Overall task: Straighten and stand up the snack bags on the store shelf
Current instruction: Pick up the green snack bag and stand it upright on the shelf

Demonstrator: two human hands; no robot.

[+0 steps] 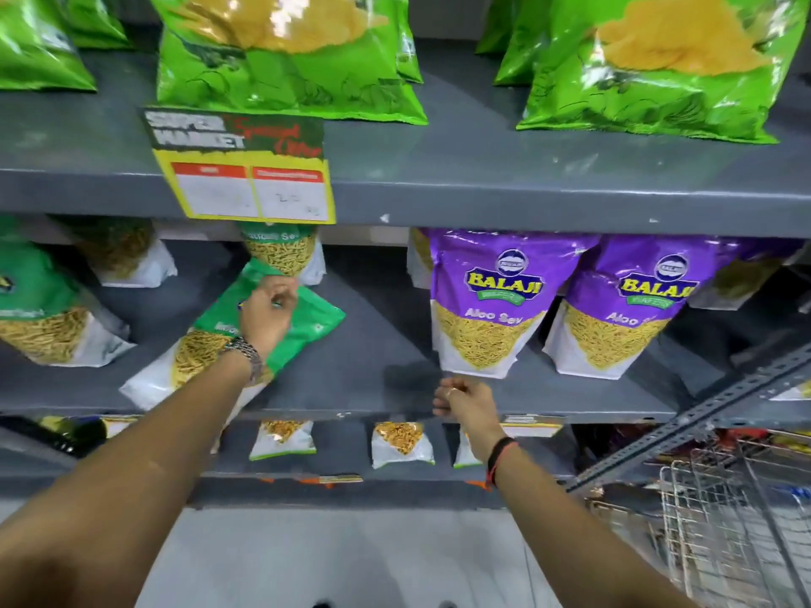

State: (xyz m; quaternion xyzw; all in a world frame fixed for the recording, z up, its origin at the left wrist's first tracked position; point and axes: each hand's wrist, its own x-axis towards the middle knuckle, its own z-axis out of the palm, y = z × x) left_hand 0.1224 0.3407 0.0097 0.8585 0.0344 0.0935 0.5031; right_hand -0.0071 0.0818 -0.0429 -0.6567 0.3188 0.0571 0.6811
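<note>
A green and white snack bag (pixel 307 326) leans tilted on the middle grey shelf (pixel 377 344), its bottom corner near the shelf's front edge. My left hand (pixel 267 313) grips this bag near its top. Behind it another green bag (pixel 281 252) stands upright. Two purple Aloo Sev bags stand upright to the right, one (pixel 487 309) beside the other (pixel 627 313). My right hand (pixel 465 401) hovers just below the nearer purple bag at the shelf's front edge, fingers loosely curled, holding nothing.
Bright green chip bags (pixel 285 59) stand on the upper shelf, with a yellow price tag (pixel 250 186) hanging from its edge. More green bags (pixel 39 309) stand at the left. Small packets (pixel 401 443) sit on the lower shelf. A wire basket (pixel 724 520) is at the lower right.
</note>
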